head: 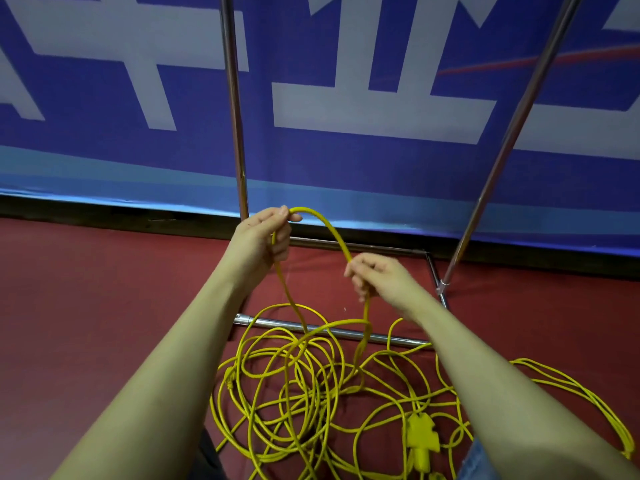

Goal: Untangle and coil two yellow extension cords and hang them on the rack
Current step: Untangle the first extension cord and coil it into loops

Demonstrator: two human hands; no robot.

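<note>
Left hand (265, 237) raised at centre, fingers curled round a thin yellow extension cord (332, 237), pinching it at the top of an arch. Right hand (375, 277) lower and to the right, fingers closed on the same cord where it descends. Hands apart, joined by the short arched span between them. Two strands hanging from the hands, near vertical, dropping into the pile below.

Tangled heap of yellow cord loops (304, 386) lying on the dark red floor covering (104, 289), near and centre, partly draped over the near bar of the rack base. Loops overlapping in many directions; no single long axis discernible. Further strands (571, 389) running out low and to the right along the floor. Yellow multi-outlet socket block (422, 433) resting near right in the heap, long axis roughly near to far.

Chrome tubular metal rack (235, 133) standing behind the hands: one upright at centre, a second slanting upright to the right, base bars on the floor. Blue banner with large white characters (381, 109) on the far wall.

No containers seen.
</note>
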